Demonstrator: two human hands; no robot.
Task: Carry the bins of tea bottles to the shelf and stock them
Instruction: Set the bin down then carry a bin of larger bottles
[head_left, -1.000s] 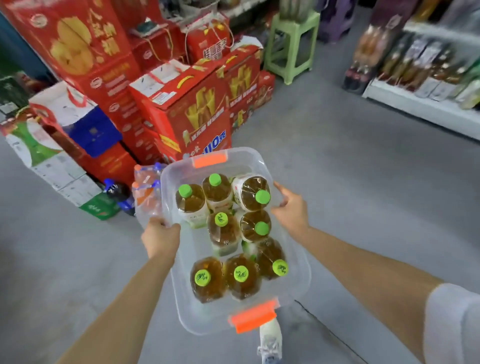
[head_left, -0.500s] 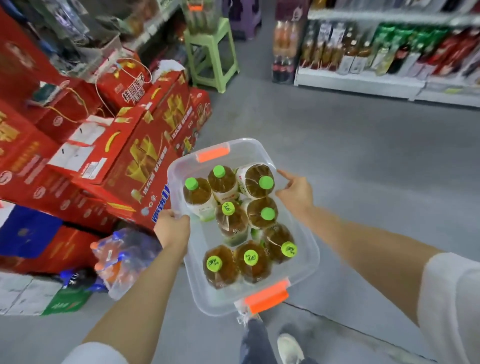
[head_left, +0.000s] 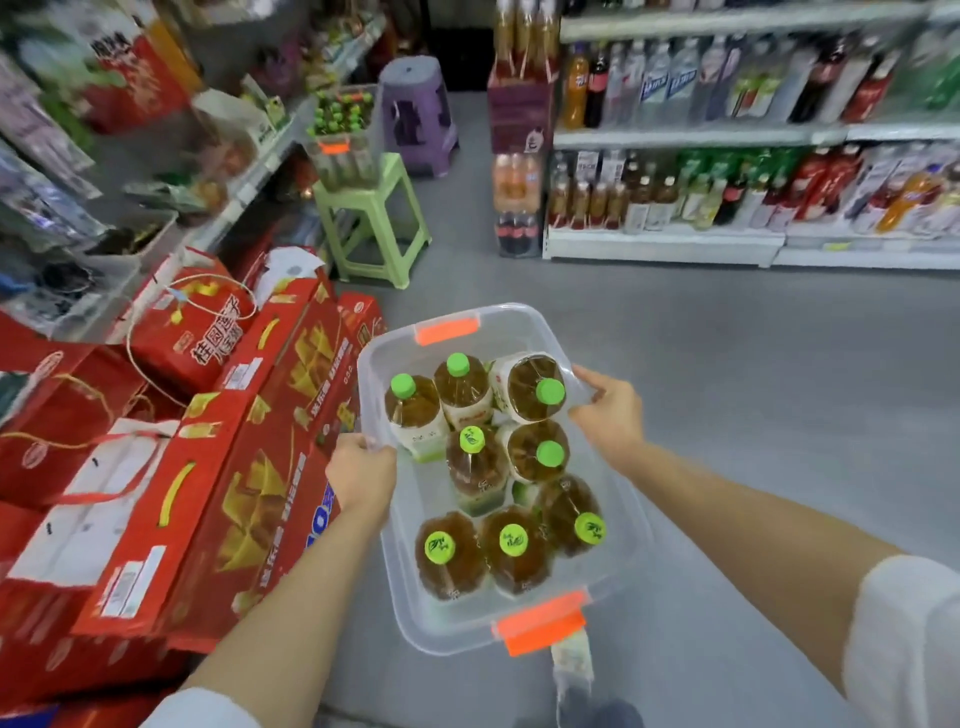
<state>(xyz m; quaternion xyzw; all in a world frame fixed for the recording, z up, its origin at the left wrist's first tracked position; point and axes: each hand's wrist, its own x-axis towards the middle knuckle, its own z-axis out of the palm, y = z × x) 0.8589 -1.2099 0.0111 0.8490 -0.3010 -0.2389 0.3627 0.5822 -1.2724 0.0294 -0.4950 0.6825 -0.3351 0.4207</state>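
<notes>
Two hands carry one clear bin (head_left: 623, 499) in the head view, and this is the only view you have. Your left hand (head_left: 361, 475) grips the left long rim, fingers curled over the edge. Your right hand (head_left: 608, 410) holds the right long rim a little farther forward, thumb on top of the rim and fingers bent round the outside. So each grip is closed on the bin, not spread.

The bin hangs in the air in front of your body, above the grey floor (head_left: 727, 364). Its long axis runs away from you and leans slightly to the left; the two orange latches (head_left: 540, 623) mark the near and the far short end. Inside stand eight tea bottles (head_left: 475, 467) with green caps, upright or a little tilted, pressed against each other.

The relation that matters: the drinks shelf (head_left: 660, 244) lies ahead and to your right, well apart from the bin, with open floor between. Your right hand is the nearer one to it. I judge you are in the carrying step, and stocking is not yet begun.

On your left, red cartons (head_left: 249, 467) are stacked just beside the left hand. A green stool (head_left: 374, 218) stands farther ahead and bears a second bin (head_left: 340, 156) of bottles with green caps.
</notes>
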